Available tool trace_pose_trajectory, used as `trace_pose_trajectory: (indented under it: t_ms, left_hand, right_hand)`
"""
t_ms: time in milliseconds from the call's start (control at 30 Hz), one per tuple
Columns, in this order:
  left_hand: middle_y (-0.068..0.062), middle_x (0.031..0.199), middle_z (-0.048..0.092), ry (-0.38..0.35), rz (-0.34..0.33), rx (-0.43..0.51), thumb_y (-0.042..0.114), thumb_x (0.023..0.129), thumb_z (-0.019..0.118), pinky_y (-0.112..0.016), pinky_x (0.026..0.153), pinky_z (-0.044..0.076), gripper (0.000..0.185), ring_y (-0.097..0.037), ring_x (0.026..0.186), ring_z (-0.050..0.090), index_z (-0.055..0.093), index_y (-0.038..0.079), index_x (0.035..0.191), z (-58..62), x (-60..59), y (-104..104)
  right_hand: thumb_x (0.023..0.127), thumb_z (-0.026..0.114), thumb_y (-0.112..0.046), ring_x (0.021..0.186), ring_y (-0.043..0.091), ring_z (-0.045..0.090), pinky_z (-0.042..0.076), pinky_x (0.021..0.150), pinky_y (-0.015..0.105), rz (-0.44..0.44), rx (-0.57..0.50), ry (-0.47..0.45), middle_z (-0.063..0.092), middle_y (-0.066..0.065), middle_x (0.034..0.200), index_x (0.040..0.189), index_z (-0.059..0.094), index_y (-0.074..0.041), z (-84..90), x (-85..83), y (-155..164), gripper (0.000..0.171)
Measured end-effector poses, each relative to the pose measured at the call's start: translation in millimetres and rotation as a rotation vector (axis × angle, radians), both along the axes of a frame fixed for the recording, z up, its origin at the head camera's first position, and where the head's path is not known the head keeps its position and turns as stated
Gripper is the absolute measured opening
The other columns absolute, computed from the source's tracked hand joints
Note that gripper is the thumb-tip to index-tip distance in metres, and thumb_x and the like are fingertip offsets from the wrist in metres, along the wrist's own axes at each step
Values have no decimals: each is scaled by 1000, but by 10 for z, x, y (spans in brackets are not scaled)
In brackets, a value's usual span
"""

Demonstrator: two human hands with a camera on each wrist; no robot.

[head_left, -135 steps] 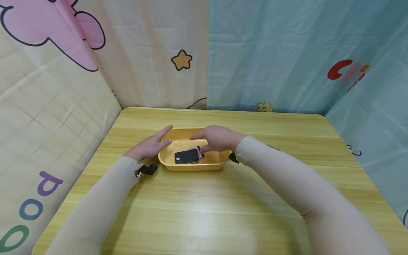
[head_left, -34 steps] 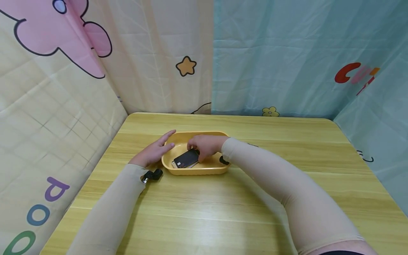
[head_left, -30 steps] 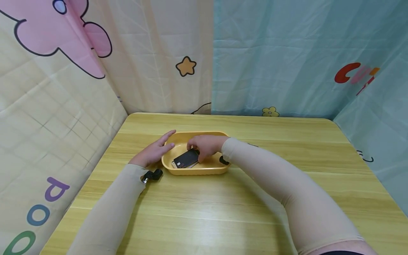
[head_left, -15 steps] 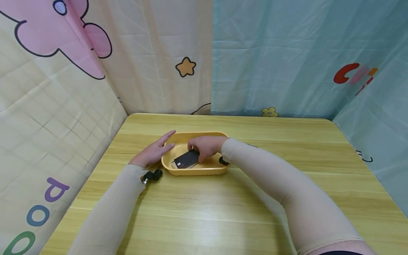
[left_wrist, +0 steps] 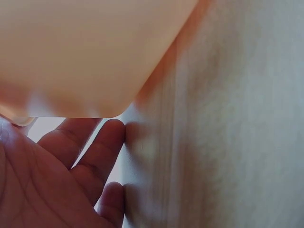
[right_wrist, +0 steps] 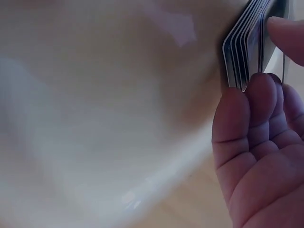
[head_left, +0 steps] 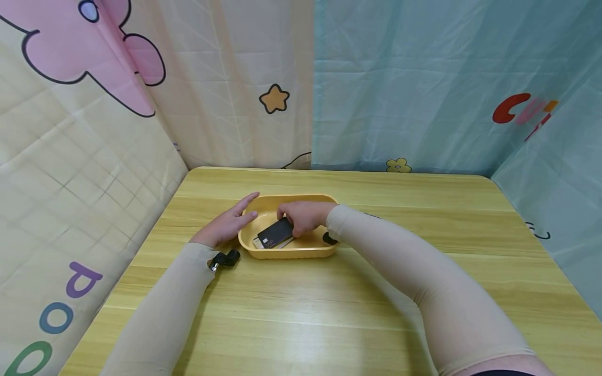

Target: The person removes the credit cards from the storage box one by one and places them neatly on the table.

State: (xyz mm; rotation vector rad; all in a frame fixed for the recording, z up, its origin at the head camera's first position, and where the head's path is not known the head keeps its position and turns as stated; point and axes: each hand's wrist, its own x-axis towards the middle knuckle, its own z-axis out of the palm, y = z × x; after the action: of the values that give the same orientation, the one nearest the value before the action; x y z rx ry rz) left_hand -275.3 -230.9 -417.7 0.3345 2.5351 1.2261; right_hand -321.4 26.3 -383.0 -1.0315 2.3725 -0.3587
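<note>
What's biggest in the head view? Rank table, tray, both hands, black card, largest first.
1. Table
2. Tray
3. Left hand, right hand: too alike to rank
4. Black card

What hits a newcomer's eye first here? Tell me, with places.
The yellow tub on the table, with the right hand inside it gripping a stack of cards. The left hand is at the tub's left end. Top left, a big pink shape stands out on the curtain.
</note>
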Motion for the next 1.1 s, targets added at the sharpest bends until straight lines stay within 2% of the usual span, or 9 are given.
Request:
trace_pose_trajectory:
  t_ms: [233,567,967,1100]
  left_hand:
    - [-14,177,16,-3,-6,12,37,114,43,-67,128,18,65,-44,161,17,13,30,171,-6,-7,-2]
    - [-14,177,15,-1,-7,9,37,114,43,-66,128,19,64,-44,161,18,13,30,170,0,-4,-4]
    - [-16,177,15,9,-19,-5,36,114,42,-67,127,19,64,-46,161,18,13,29,171,-11,-19,-1]
    - [-14,177,13,10,-21,-9,35,114,42,-67,127,19,65,-46,161,15,12,29,171,-9,-26,2]
  right_hand:
    - [90,79,-7,96,21,58,47,89,30,-8,-37,-3,61,7,103,140,54,-10,5,-2,6,56]
    - [89,78,-4,91,19,60,50,86,29,10,-74,22,65,5,99,140,56,-8,52,-10,29,56]
    - [87,81,-5,92,17,63,52,86,28,-2,-130,-19,71,5,103,140,56,-7,136,-35,73,58]
    - [87,78,-5,89,17,63,52,81,28,-19,-146,-20,71,5,103,140,56,-7,199,-56,117,57]
